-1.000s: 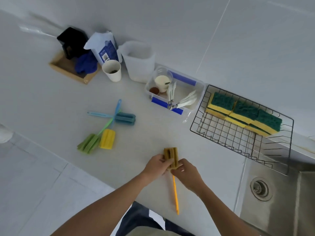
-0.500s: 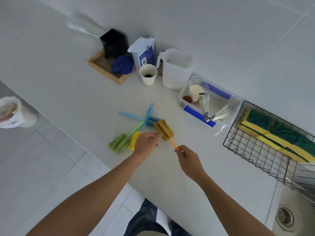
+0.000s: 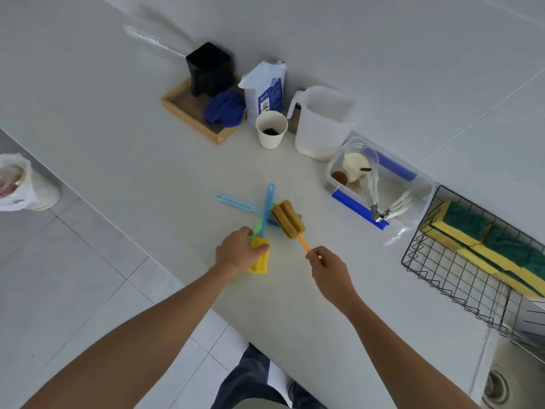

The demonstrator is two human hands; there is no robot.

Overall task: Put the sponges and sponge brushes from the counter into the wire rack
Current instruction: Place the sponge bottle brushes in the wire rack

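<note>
My right hand pinches the orange handle of the brown sponge brush between thumb and fingertips, its head raised toward eleven o'clock from the hand. My left hand, at nine o'clock of the right one, curls round the yellow sponge brush head on the counter. Just past it, at twelve o'clock, I see two blue brushes lying crossed, with a green handle poking out between them. At three o'clock sits the wire rack, with green-and-yellow sponges lined up along its far side. Farther off, at one o'clock, a clear tub holds white utensils. Beyond it stand a white jug, a paper cup, a white bag and a wooden tray with a black pot.
</note>
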